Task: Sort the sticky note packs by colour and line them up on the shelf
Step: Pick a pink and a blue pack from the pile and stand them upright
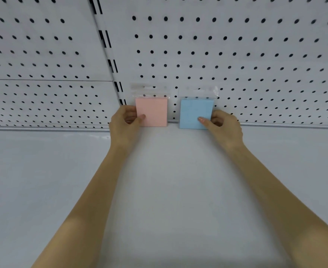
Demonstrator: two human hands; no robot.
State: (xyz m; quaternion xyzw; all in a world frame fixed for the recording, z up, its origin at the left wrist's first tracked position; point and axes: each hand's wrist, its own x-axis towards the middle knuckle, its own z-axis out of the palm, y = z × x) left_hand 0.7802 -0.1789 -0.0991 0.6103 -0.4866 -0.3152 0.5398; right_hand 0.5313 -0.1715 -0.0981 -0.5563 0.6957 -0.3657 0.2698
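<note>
As both stand upright at the back of the shelf (159, 190), at the foot of the pegboard (236, 55), we list: pink pack (151, 112), left hand (124, 122) pinching its left edge, thumb on the front; blue pack (195, 113), right hand (225, 128) pinching its right edge; the outer grips, we judge, leave the gap between the packs free for squaring; both faces point toward us, clear hang flaps up, long axis vertical.

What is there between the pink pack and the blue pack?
Nothing. In the head view, the gap between the pink pack and the blue pack shows only bare pegboard.
</note>
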